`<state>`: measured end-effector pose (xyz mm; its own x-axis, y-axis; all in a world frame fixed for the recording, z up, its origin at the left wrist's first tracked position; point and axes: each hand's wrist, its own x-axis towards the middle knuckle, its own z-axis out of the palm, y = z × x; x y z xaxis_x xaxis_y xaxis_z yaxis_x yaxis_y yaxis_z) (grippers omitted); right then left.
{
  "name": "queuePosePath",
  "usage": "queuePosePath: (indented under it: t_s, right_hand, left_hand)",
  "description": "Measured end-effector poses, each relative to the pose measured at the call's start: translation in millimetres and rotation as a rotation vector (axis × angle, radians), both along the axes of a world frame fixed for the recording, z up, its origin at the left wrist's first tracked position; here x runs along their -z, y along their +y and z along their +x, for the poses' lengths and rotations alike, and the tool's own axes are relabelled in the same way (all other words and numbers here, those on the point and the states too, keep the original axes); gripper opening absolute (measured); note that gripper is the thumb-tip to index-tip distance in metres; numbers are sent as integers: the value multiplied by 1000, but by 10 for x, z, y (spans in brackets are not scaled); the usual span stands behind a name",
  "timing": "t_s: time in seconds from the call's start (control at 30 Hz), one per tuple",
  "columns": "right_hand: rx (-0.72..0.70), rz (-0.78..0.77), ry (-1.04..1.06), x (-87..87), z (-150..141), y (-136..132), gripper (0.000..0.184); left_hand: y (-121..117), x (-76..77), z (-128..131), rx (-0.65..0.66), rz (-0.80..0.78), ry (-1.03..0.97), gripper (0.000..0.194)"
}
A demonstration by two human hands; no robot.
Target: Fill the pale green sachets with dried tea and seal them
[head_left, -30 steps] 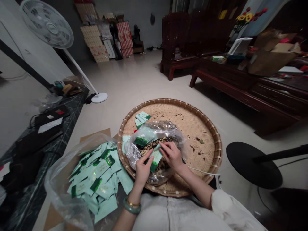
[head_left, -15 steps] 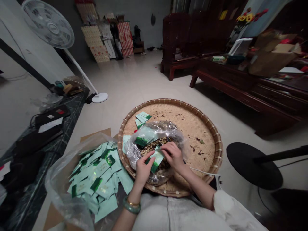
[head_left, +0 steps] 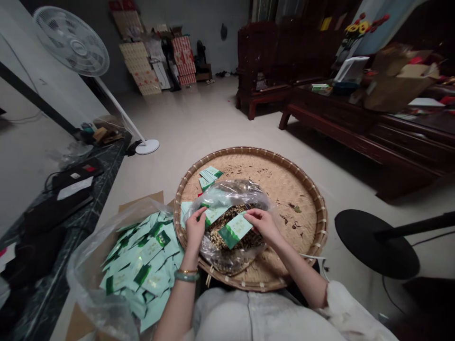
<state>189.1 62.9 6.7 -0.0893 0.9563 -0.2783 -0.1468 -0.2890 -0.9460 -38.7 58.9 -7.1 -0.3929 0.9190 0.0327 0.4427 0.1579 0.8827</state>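
My right hand [head_left: 263, 224] pinches the pale-green end of a small flat packet [head_left: 236, 230], whose dark-green end points left. Over on the left, my left hand [head_left: 195, 231] has its thumb and finger closed at the edge of another green packet [head_left: 217, 213], which lies among others. Both packets are above a clear plastic bag [head_left: 232, 266] filled with dried, tea-like pieces [head_left: 215, 237]. The bag rests on a round woven bamboo tray [head_left: 302, 189]. A few more packets [head_left: 210, 176] lie fanned out on the tray's far left.
Left of the tray, a plastic-lined carton [head_left: 88, 272] holds a heap of green packets [head_left: 149, 265]. A black round stand base [head_left: 377, 244] is on the floor at right. A white fan [head_left: 76, 45] stands at far left, and a dark wooden table [head_left: 355, 128] at right.
My hands have moved apart. The left hand has left the packet in the right hand and gone left to another one. The right hand's packet now lies flatter.
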Motion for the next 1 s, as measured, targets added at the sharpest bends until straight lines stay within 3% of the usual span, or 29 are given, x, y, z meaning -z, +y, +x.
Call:
queuePosePath:
  t_s: [0.1, 0.17, 0.33, 0.47, 0.57, 0.63, 0.73, 0.8, 0.87, 1.0]
  right_hand:
    - [-85, -55, 30, -43, -4, -30, 40]
    - [-134, -26, 42, -64, -22, -58, 42]
    - [-178, 7, 37, -37, -84, -110, 36]
    - [-179, 33, 30, 33, -121, -128, 32]
    - [-154, 110, 29, 73, -132, -132, 34]
    - [-151, 178, 0, 94, -135, -136, 34]
    - [-160, 284, -107, 116, -134, -151, 27]
    - [-155, 396, -220, 119, -130, -170, 23]
    - [-141, 565, -353, 107, -121, -196, 22]
    - [-75, 902, -562, 58, -97, -255, 24]
  left_hand:
    - [138, -60, 7, 57, -39, 387, 32]
    - [216, -81, 25, 101, -40, 544, 33]
    - [324, -94, 87, 5, 140, 631, 35]
    - [134, -168, 270, -141, 320, 636, 30]
    - [-127, -245, 400, -149, 381, 540, 29]
    - [-280, -273, 434, 6, 341, 373, 31]
    - [-425, -266, 446, 327, 51, 7, 32]
    - [-472, -242, 470, 417, -130, -204, 29]
    - [-496, -222, 519, 389, -176, -329, 27]
    - [-517, -213, 636, 262, -125, -447, 26]
